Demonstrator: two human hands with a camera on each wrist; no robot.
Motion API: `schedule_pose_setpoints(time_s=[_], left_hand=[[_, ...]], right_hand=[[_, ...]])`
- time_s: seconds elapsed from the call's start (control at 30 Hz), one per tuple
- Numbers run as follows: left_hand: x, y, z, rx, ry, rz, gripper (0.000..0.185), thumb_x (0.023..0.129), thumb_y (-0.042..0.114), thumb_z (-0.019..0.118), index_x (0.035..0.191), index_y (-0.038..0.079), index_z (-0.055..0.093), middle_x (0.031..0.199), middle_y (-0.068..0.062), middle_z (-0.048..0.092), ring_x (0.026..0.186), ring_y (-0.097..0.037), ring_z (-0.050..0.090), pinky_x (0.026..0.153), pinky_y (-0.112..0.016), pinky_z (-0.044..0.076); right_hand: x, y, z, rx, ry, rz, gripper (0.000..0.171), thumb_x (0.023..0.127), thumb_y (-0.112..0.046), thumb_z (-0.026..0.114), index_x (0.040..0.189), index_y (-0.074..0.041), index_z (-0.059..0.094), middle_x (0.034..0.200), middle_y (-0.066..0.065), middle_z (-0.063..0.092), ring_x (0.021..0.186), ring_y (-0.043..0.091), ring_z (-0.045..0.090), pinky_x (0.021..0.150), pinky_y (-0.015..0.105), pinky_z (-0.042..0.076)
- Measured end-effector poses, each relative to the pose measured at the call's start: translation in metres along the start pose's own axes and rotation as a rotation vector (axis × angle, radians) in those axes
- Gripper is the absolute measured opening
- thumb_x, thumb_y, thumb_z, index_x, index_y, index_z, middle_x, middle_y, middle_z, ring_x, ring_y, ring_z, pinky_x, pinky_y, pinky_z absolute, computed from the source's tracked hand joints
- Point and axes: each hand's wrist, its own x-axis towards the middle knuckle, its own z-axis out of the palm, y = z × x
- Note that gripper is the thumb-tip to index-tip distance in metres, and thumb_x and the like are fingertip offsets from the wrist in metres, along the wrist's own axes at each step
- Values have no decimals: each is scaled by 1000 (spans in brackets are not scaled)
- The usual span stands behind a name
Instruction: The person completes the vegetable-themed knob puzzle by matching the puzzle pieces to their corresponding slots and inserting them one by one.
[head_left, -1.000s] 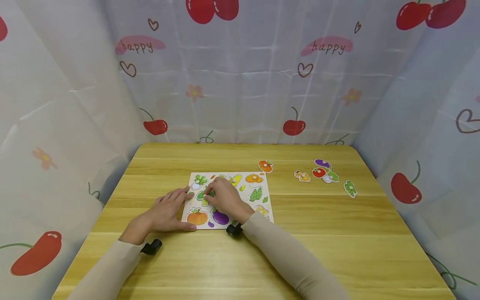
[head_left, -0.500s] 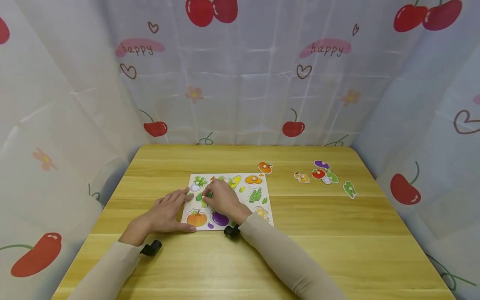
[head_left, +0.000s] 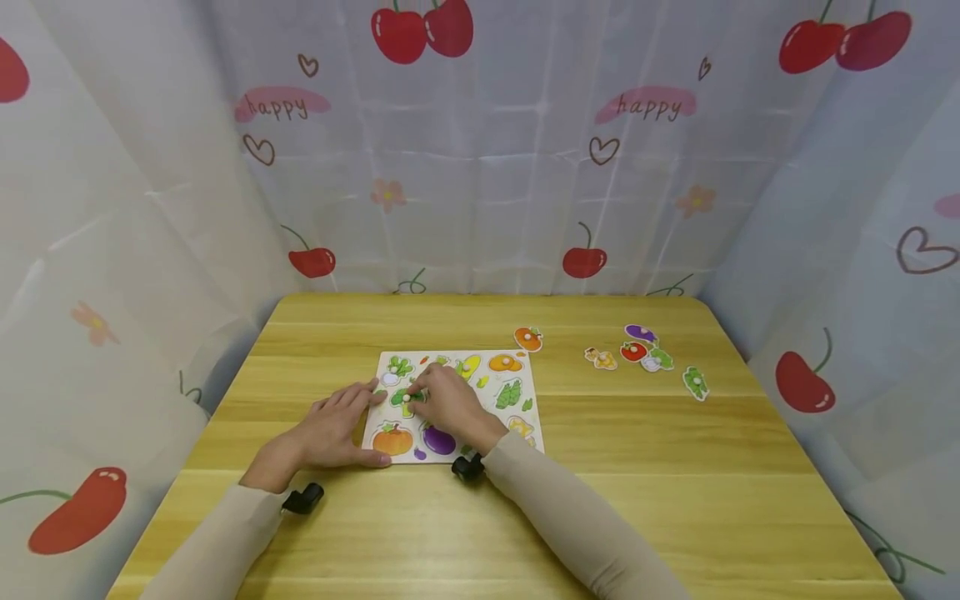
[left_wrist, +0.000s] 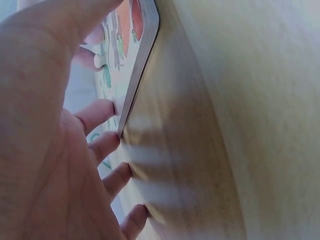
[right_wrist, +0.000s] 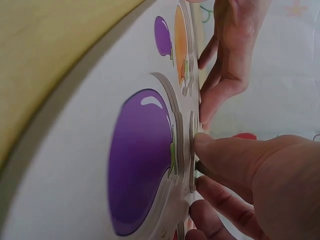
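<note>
A white vegetable puzzle board (head_left: 527, 379) lies flat on the table. My left hand (head_left: 330, 429) rests at its left side, fingers spread and fairly straight; the thumb touches the near left corner. In the left wrist view, several fingertips reach past the board's edge to the tabletop. My right hand (head_left: 452, 406) pinches at the white knob of a broccoli puzzle piece (head_left: 397, 397) over the board's left half. Edge-on in the right wrist view, the piece looks slightly raised, with the thumb (right_wrist: 207, 145) against it. A purple eggplant picture (right_wrist: 137, 160) shows in the nearer recess.
An orange pumpkin-like piece (head_left: 528, 339) touches the board's far right corner. Farther right lie a yellowish piece (head_left: 601, 358), an eggplant piece (head_left: 640, 332), a tomato piece (head_left: 633, 351), a cabbage-like piece (head_left: 657, 359) and a green piece (head_left: 696, 382). A cherry-print curtain (head_left: 480, 208) surrounds the table.
The right fingertips have shifted slightly around the broccoli piece, and its knob shows more plainly now. The left hand stays in place. The head view has tilted up a little.
</note>
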Motion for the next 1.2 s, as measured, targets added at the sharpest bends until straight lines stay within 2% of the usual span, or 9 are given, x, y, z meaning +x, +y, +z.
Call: schedule_pose_setpoints(time_s=[0.13,0.33,0.47,0.6,0.7,0.8,1.0,1.2], left_hand=[[0,-2,2,-2,4,-3,119,90,79,88,177,9,46,191,-21,32,169,-58,39,121,-90,39],[1,-3,5,-11,2,0,117,91,77,88,176,8,47,191,-22,32,169,-59,39,122,-91,38],[4,-3,5,-9,9,2,117,91,77,88,176,8,47,191,-22,32,169,-59,39,123,-91,37],[6,-3,4,-8,8,0,119,91,78,88,177,8,45,191,-22,32,170,-59,39,124,-91,37],[5,-3,4,-8,8,-12,119,91,77,89,177,8,45,191,-22,32,170,-58,38,125,-90,37],[3,-4,5,-14,8,-19,120,90,77,90,177,8,46,191,-23,31,170,-59,37,126,-90,36],[1,-6,10,-21,-2,-31,121,89,79,89,177,9,46,192,-20,31,172,-57,36,127,-89,35],[0,0,4,-17,7,-18,120,90,76,90,177,8,46,192,-21,31,171,-57,37,127,-89,36]], right_hand=[[-1,0,2,12,-9,16,24,106,-25,90,128,-15,92,138,2,81,131,25,74,104,38,65],[-3,1,3,31,-21,48,27,104,-27,92,129,-16,91,137,2,77,126,23,72,93,30,62],[-3,6,-3,11,-28,9,29,104,-25,92,130,-14,91,138,4,78,123,23,73,91,30,62],[-10,12,-15,9,-31,-41,30,106,-24,90,132,-11,89,140,7,79,126,26,75,100,39,65],[-17,17,-26,20,-5,-68,30,108,-25,87,133,-8,88,138,10,79,126,30,76,104,46,64],[-25,27,-36,20,37,-86,28,108,-23,86,131,-6,88,134,11,79,122,32,76,100,47,65],[-42,45,-55,66,104,-49,25,107,-18,87,129,-6,89,133,13,79,119,37,76,100,50,64],[-51,64,-77,70,174,-40,24,106,-17,89,127,-5,88,132,15,78,120,40,76,101,53,66]])
